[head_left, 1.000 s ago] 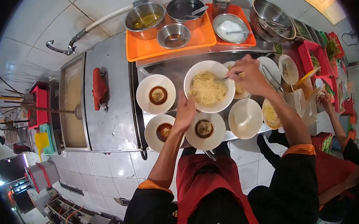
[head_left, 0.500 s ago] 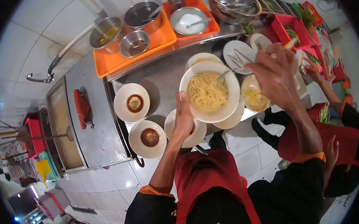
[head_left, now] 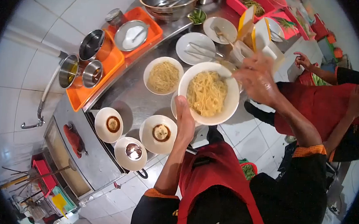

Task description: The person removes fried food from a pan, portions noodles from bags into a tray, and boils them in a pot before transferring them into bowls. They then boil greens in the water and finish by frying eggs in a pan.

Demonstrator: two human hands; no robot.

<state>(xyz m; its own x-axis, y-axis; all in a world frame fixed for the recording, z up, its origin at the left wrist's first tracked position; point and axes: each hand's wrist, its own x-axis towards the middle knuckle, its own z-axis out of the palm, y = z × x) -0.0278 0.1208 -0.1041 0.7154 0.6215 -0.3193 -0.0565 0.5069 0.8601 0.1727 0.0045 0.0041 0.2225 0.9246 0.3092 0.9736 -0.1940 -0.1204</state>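
From where I stand, the left hand (head_left: 184, 122) has the noodle bowl (head_left: 231, 105) by its near left side, thumb laid along the rim and fingers out of sight, presumably curled underneath. The bowl is just right of centre in the frame, held above the counter, with pale noodles (head_left: 206, 93) heaped in it. At its upper right edge is the right hand (head_left: 259, 78), blurred, its fingers bunched closed on what looks like a thin metal utensil (head_left: 226, 78) reaching into the noodles; I can't make out how firmly.

What worries me is that one-sided hold: a hard push from the utensil on the far side could tip the bowl. A strong lift might flick strands over the rim.

Below and left of centre, three sauce bowls (head_left: 146, 130) sit close together, dark liquid in each; a dropped bowl could splash them. Half hidden behind the held bowl is another pale bowl (head_left: 174, 105).

Farther up the counter (head_left: 135, 91) stands a second noodle bowl (head_left: 147, 79), then a white plate (head_left: 185, 40) with tongs (head_left: 203, 52) across it. A stray right elbow could knock those.

Beyond, at the right of the frame, is a co-worker (head_left: 311, 105) in a red apron; orange trays (head_left: 114, 67) stand at upper left.
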